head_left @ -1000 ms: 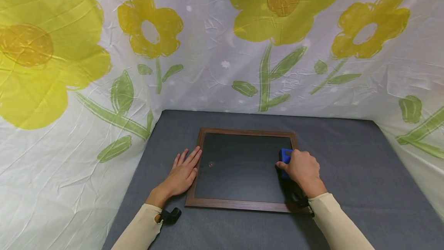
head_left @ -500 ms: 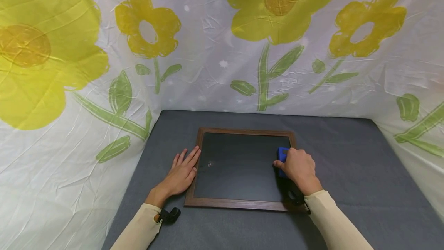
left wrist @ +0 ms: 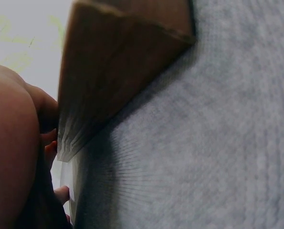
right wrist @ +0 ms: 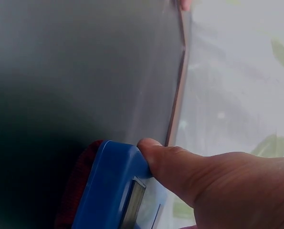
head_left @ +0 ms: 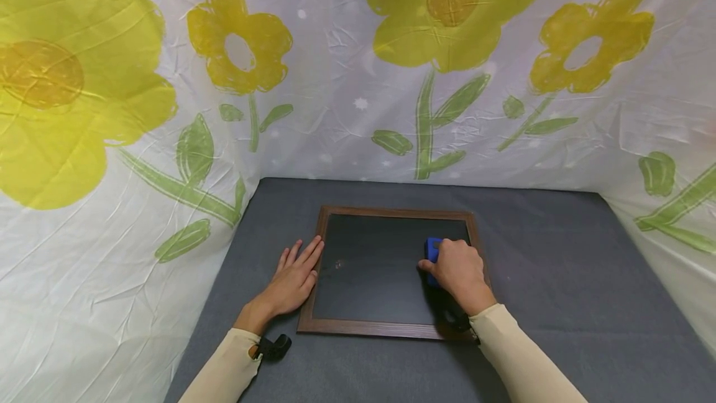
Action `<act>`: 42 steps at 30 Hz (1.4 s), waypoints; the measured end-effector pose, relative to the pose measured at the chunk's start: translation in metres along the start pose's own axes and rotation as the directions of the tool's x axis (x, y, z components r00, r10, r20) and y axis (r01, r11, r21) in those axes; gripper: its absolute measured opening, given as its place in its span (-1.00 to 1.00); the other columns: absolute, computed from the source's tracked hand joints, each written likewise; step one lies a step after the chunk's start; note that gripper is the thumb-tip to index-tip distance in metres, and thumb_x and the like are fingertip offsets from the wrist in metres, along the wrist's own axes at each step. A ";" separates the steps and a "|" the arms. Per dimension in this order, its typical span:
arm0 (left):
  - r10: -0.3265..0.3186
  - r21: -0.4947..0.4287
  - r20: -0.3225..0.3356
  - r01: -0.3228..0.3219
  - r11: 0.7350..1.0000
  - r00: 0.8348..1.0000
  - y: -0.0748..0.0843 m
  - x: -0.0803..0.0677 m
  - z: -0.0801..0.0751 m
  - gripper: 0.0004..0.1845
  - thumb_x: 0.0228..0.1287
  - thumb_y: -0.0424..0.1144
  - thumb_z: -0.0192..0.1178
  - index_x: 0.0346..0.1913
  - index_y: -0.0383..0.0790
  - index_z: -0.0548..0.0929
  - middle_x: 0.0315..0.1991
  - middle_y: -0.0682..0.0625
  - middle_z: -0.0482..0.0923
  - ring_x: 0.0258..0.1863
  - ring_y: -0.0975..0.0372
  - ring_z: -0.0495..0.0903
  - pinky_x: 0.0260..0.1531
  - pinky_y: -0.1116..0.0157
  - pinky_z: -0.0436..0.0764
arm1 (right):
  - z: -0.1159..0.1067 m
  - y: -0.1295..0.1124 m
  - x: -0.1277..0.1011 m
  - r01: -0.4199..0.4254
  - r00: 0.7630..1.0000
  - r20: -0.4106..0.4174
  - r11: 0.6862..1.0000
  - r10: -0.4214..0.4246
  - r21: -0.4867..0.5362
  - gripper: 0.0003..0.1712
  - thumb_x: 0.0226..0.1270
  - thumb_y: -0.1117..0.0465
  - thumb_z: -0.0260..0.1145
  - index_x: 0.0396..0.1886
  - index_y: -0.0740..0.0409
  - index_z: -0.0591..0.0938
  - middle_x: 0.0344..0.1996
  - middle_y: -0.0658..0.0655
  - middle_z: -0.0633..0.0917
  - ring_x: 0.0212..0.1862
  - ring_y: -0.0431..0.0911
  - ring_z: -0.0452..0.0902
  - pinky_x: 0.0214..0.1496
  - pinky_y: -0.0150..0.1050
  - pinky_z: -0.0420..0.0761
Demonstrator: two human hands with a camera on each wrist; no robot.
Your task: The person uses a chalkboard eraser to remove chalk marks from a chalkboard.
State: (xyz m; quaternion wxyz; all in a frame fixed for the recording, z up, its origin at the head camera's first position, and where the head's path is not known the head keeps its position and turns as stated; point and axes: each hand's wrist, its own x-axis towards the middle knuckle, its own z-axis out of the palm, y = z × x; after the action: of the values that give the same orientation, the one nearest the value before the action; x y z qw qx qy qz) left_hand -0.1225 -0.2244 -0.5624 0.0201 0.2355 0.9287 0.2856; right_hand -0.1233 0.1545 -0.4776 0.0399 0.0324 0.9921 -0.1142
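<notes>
A small chalkboard (head_left: 375, 278) with a brown wooden frame (head_left: 380, 329) lies flat in the head view. On its right part, my right hand (head_left: 460, 270) grips a blue board eraser (head_left: 432, 247). The right wrist view shows the eraser's red pad (right wrist: 77, 191) facing the black surface, with the thumb (right wrist: 168, 162) against the blue body. My left hand (head_left: 291, 280) rests at the frame's left side, fingers extended and fingertips on the wood. A faint small mark (head_left: 339, 264) shows near the board's left side.
Dark grey cloth (head_left: 559, 266) covers the table under the board. White fabric with printed yellow flowers (head_left: 453, 2) hangs behind and at both sides. Each wrist wears a black camera mount, such as the left one (head_left: 274, 347).
My right hand has slid the eraser leftward across the board, away from the frame's right side. The left hand has stayed in place, and so has the board.
</notes>
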 end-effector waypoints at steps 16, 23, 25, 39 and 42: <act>0.037 -0.011 -0.042 -0.038 0.999 0.998 -0.006 0.000 0.005 -0.31 0.67 -0.26 -0.03 0.77 -0.22 0.19 0.81 -0.13 0.05 0.70 -0.44 -0.03 0.54 -0.51 -0.12 | 0.013 -0.044 0.001 0.072 0.997 0.017 0.997 -0.072 -0.019 -0.28 0.27 -0.30 0.62 -0.10 0.32 0.81 -0.42 0.24 0.75 -0.50 0.09 0.68 -0.49 0.01 0.74; 0.018 -0.012 -0.027 -0.018 1.000 0.999 0.001 -0.002 0.000 -0.31 0.66 -0.29 -0.02 0.76 -0.27 0.20 0.79 -0.19 0.07 0.71 -0.43 -0.03 0.55 -0.50 -0.13 | 0.015 -0.062 0.001 0.089 0.995 0.039 0.996 -0.088 -0.031 -0.26 0.30 -0.30 0.60 0.04 0.30 0.80 -0.31 0.25 0.79 -0.43 0.07 0.70 -0.40 0.00 0.77; 0.008 -0.010 -0.017 -0.008 1.000 1.000 0.001 -0.002 0.000 -0.31 0.67 -0.30 -0.02 0.76 -0.28 0.19 0.79 -0.20 0.06 0.72 -0.42 -0.05 0.56 -0.49 -0.14 | 0.017 -0.065 0.001 0.104 0.994 0.033 0.994 -0.103 -0.033 -0.29 0.30 -0.29 0.61 0.01 0.28 0.81 -0.34 0.24 0.78 -0.44 0.04 0.68 -0.42 -0.01 0.76; 0.019 -0.014 -0.018 -0.019 1.000 1.000 0.001 -0.003 0.000 -0.34 0.72 -0.25 -0.08 0.77 -0.27 0.17 0.80 -0.16 0.04 0.72 -0.43 -0.06 0.55 -0.50 -0.16 | 0.024 -0.098 -0.001 0.179 0.984 0.019 0.983 -0.178 -0.031 -0.35 0.29 -0.27 0.62 -0.08 0.26 0.83 -0.39 0.21 0.78 -0.47 0.04 0.69 -0.44 -0.04 0.75; 0.004 -0.005 -0.008 -0.005 1.000 1.000 0.005 -0.003 -0.002 -0.33 0.71 -0.28 -0.05 0.76 -0.31 0.17 0.79 -0.20 0.05 0.73 -0.42 -0.06 0.57 -0.49 -0.16 | 0.025 -0.105 -0.001 0.181 0.983 0.025 0.982 -0.180 -0.044 -0.34 0.30 -0.29 0.61 -0.08 0.26 0.84 -0.40 0.22 0.78 -0.50 0.03 0.69 -0.48 -0.06 0.74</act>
State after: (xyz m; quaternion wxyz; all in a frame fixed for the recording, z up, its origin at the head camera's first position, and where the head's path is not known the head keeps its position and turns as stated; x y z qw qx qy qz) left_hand -0.1184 -0.2234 -0.5582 0.0165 0.2365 0.9275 0.2891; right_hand -0.1285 0.0466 -0.4777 0.0405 -0.0599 0.9929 -0.0949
